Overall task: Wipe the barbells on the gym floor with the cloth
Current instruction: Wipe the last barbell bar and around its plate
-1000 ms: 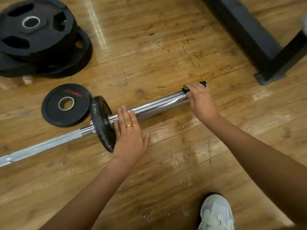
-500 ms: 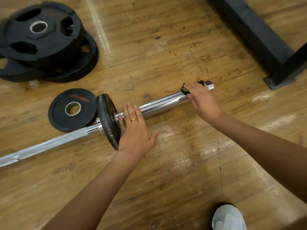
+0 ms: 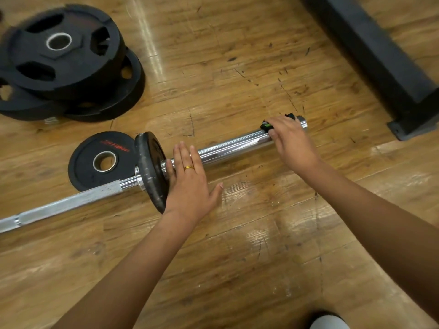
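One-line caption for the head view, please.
Left hand rests flat on the barbell sleeve beside the mounted plate; right hand grips a black-and-green object near the sleeve's end.

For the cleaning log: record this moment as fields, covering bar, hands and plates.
barbell: lying on the wooden floor, one black plate on its sleeve
left hand: flat, fingers resting on the sleeve beside that plate
right hand: curled round a black and green item, unidentified, at the sleeve end
loose plate: flat on the floor behind the bar
plate stack: far left
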`<state>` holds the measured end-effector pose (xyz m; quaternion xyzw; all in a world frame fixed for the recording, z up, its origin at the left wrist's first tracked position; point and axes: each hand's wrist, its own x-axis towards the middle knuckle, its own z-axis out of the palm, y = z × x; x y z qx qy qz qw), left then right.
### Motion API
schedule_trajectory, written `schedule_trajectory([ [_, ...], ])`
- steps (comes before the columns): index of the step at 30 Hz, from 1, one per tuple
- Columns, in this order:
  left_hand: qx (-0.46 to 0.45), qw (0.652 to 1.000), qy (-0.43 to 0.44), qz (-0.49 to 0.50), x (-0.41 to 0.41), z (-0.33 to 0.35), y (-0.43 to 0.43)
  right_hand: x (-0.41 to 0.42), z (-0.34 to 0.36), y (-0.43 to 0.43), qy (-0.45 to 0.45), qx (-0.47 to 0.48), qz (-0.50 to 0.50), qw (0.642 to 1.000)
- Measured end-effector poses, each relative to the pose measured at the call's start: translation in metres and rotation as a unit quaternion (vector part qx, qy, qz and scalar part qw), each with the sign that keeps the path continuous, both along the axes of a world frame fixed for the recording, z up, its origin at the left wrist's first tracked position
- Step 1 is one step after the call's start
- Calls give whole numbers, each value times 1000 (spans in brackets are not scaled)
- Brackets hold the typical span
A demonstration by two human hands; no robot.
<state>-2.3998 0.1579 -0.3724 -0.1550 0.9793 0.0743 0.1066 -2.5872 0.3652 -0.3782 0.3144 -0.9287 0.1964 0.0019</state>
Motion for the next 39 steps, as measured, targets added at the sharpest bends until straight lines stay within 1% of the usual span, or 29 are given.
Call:
schedule_trajectory([
  [2, 7, 1000, 5, 4, -1, 0, -1, 3, -5, -3, 0, -31, -62, 998],
  [3, 8, 1000, 6, 4, -2, 0, -1, 6, -7, -5, 0, -42, -75, 996],
  [5, 13, 1000, 1, 1, 0, 0, -2, 10, -9, -5, -5, -43, -65, 997],
  [8, 23, 1000, -3, -1, 2, 2, -1, 5, -3, 7, -12, -4, -19, 1000],
  [9, 25, 1000, -3, -1, 3, 2, -1, 0, -2, 10, -14, 3, -19, 1000],
  [13, 21, 1000, 2, -3, 4, 1, 2, 5, 1, 7, -9, -20, -85, 996],
  [14, 18, 1000, 3, -3, 5, 0, 2, 11, 0, 3, -6, -25, -76, 997],
  [17, 26, 1000, 5, -5, 8, 0, 3, 20, -5, -3, -12, -13, 5, 1000],
  [18, 27, 1000, 8, -6, 9, 1, 3, 18, -3, -3, -14, -8, 17, 1000],
  [20, 26, 1000, 14, -7, 9, 1, 4, 13, -2, -1, -13, -8, 5, 1000],
  [23, 22, 1000, 21, -4, 10, -1, 6, 21, -3, -5, -17, -34, -41, 998],
  [24, 21, 999, 24, -4, 11, -2, 7, 26, -3, -8, -20, -41, -43, 998],
  [29, 20, 999, 32, 2, 13, -5, 9, 34, -1, -10, -24, -8, 25, 999],
  [34, 14, 999, 41, 8, 16, -6, 13, 34, -4, -3, -14, -46, -48, 998],
  [39, 22, 999, 41, 13, 21, -7, 17, 49, -7, -11, -18, -33, 7, 999],
])
